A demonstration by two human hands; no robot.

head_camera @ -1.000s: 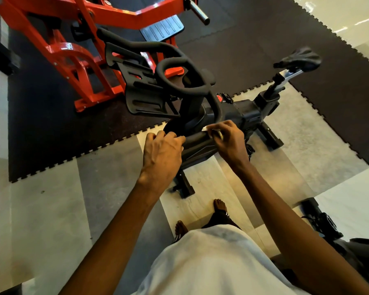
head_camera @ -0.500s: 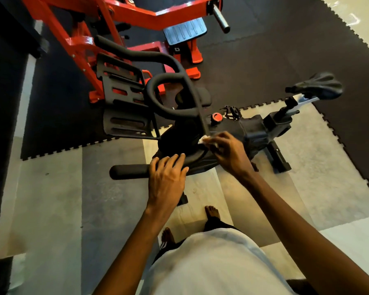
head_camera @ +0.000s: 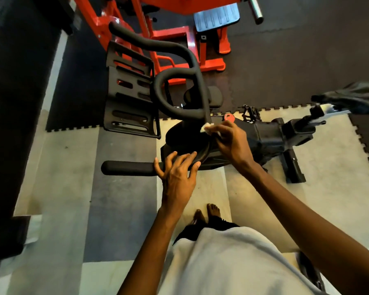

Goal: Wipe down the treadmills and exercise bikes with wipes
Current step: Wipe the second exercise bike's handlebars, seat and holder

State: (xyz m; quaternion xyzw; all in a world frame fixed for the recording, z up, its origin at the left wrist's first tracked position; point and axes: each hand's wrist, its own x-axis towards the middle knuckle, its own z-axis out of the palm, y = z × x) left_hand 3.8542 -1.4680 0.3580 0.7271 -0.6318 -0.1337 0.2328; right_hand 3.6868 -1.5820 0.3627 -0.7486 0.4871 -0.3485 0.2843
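A black exercise bike (head_camera: 271, 137) stands before me, its curved handlebars (head_camera: 179, 79) toward the left and its saddle (head_camera: 349, 99) at the far right. A red knob (head_camera: 229, 117) sits on the frame. My right hand (head_camera: 230, 141) pinches a small white wipe (head_camera: 206, 127) against the handlebar stem near that knob. My left hand (head_camera: 177, 173) hovers with fingers spread just over the near straight handlebar grip (head_camera: 128, 168), its fingertips touching the bar's inner end.
A red weight machine (head_camera: 175, 39) with a steel bar (head_camera: 255, 9) stands behind the bike on black rubber mats (head_camera: 307, 56). A black slotted console holder (head_camera: 130, 103) hangs left of the handlebars. My bare feet (head_camera: 207, 213) are on grey tiles. Dark equipment (head_camera: 311, 271) sits at lower right.
My left hand has let go of the near handlebar grip and opened its fingers. My right hand with the wipe has slid up the stem toward the red knob. The view has tilted down.
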